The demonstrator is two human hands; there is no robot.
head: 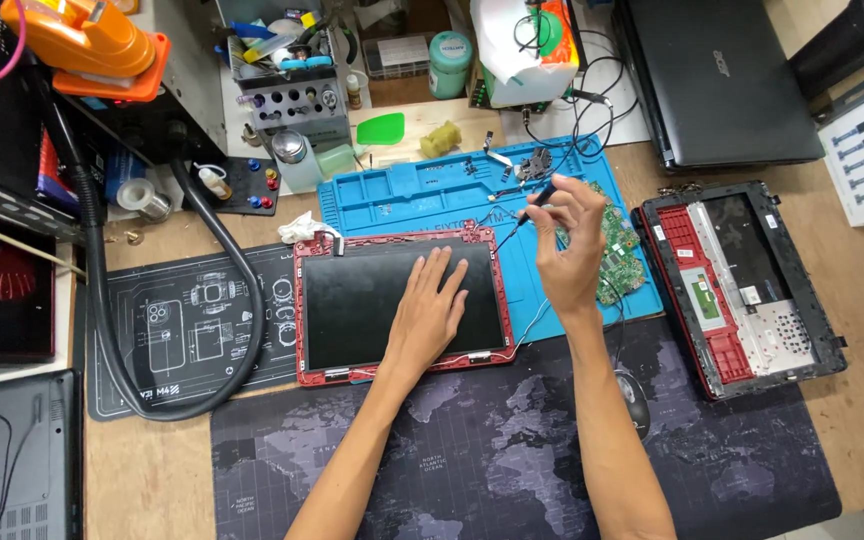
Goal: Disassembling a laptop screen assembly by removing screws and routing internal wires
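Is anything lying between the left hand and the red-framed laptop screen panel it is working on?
Nothing visible: the left hand lies flat, palm down, directly on the dark glass of the red-framed laptop screen panel. The right hand is raised above the blue silicone work mat, pinching a thin black tool.

A wooden workbench [852,420] fills the view, lit evenly from above. A dark map-print desk mat [512,460] covers its near edge, a blue silicone mat [402,195] lies further back, and a black schematic mat [162,330] sits to the left. A closed black laptop [717,80] rests at the far right. A black hose [102,300] loops across the left side. A grey tool rack [292,100] stands at the back.
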